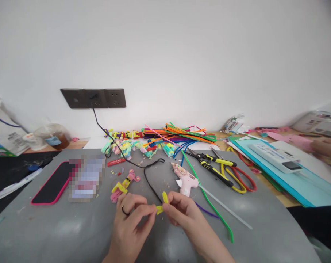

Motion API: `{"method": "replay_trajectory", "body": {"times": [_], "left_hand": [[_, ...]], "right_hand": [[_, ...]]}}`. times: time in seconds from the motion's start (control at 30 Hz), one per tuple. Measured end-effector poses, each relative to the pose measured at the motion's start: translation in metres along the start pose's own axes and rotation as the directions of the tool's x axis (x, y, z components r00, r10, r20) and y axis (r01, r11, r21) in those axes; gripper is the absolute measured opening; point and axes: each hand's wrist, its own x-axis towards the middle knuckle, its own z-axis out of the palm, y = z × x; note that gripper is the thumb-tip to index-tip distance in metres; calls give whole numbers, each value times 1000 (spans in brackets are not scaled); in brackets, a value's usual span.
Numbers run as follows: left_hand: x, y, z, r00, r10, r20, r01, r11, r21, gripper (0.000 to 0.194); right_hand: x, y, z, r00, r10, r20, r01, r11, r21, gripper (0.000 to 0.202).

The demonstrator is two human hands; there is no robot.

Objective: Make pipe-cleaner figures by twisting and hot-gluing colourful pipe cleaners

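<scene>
Between the fingertips of both hands is a short, bent piece of yellow pipe cleaner [165, 198]. My left hand [134, 223], with a black ring on one finger, pinches its lower end. My right hand [183, 212] pinches it from the other side, where one end sticks up. Just beyond my left hand lies a pink and yellow pipe-cleaner figure [124, 185]. A pink hot glue gun [185, 179] with a clear glue stick rests past my right hand. Its black cord [151, 184] runs back towards the wall socket.
Pliers [216, 168] and red-handled scissors [246, 179] lie right of a green pipe cleaner [209, 201]. Bundled coloured pipe cleaners [181, 134] and small figures [127, 146] line the back. A phone [54, 182] lies left. Another person's hand [326, 149] is at far right, near folders [304, 186].
</scene>
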Motion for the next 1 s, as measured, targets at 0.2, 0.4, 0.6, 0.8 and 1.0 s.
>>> {"method": "replay_trajectory", "body": {"times": [0.2,0.4,0.6,0.8,1.0], "left_hand": [[2,2,-2,998,20,-65,-20,1000,8,24],[0,3,-1,989,61,-134,-57,998,29,25],[-5,-9,-3,976,-189,106,210,946,-248,14],[0,-20,-10,711,-356,606,659,638,-398,22],[3,-19,-12,563,-271,781,806,389,-446,30]], "right_hand": [[-1,3,5,999,5,41,-9,997,75,51],[-1,6,11,997,20,76,-31,990,136,51],[2,2,2,999,-36,-16,37,999,37,50],[-1,-18,-14,993,-35,114,58,977,-206,45],[-3,-20,-16,964,67,257,15,952,-306,37]]}}
